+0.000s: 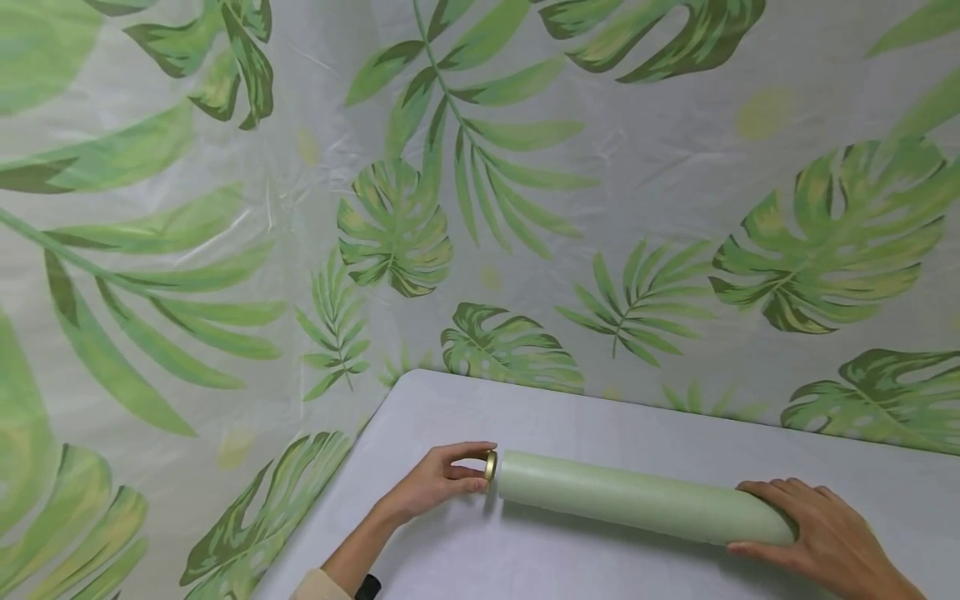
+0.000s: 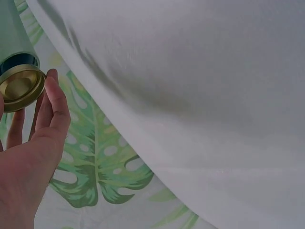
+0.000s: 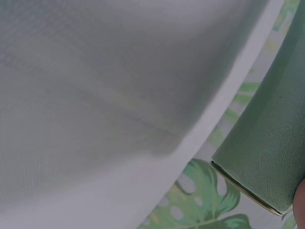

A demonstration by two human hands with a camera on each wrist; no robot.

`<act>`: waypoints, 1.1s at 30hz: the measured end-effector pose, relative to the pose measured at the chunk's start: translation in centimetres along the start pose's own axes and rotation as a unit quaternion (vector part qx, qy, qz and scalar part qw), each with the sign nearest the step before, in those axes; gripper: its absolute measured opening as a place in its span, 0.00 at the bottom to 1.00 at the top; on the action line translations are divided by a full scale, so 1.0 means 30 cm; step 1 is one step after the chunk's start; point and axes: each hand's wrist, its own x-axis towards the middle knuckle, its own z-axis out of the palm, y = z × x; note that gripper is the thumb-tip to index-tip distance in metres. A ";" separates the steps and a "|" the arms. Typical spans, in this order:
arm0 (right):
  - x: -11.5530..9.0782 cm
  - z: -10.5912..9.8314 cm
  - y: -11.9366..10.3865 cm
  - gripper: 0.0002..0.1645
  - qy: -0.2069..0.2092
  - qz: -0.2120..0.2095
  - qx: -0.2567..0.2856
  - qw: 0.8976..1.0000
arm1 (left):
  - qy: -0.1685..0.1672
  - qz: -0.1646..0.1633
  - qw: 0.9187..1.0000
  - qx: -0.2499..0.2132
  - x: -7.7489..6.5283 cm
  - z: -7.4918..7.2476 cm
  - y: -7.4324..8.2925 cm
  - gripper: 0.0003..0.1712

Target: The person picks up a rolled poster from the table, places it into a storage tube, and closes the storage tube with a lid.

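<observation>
A long pale green tube [image 1: 630, 498] lies crosswise over the white table in the head view. Around its right end curls my right hand [image 1: 825, 533], thumb on the near side and fingers over the far side. My left hand [image 1: 431, 482] pinches a round gold cap [image 1: 491, 467] by its edge, just off the tube's left end. In the left wrist view the gold cap [image 2: 21, 88] is tilted, and the tube's open end shows dark inside behind it. A thin gold rim edges the tube's other end [image 3: 267, 138] in the right wrist view.
The white table [image 1: 450, 408] has a rounded far left corner. Behind and to its left hangs a pale sheet [image 1: 660, 208] printed with green leaves. A dark band [image 1: 368, 587] sits at my left wrist by a beige sleeve [image 1: 318, 586].
</observation>
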 end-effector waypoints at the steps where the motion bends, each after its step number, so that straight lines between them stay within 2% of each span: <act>1: 0.001 0.000 -0.001 0.45 -0.001 0.001 0.000 1.000 | -0.001 0.002 1.000 -0.002 0.002 0.003 0.000 0.35; 10: 0.002 -0.003 -0.009 0.44 -0.005 0.006 0.000 1.000 | -0.002 0.007 1.000 -0.013 0.020 0.026 0.004 0.35; 23: 0.015 -0.010 -0.017 0.45 -0.021 0.008 -0.002 1.000 | -0.003 0.011 1.000 -0.019 0.018 0.027 0.013 0.36; 33: 0.023 -0.014 -0.012 0.46 0.004 -0.014 -0.002 1.000 | 0.008 0.012 1.000 -0.017 0.032 0.027 -0.006 0.35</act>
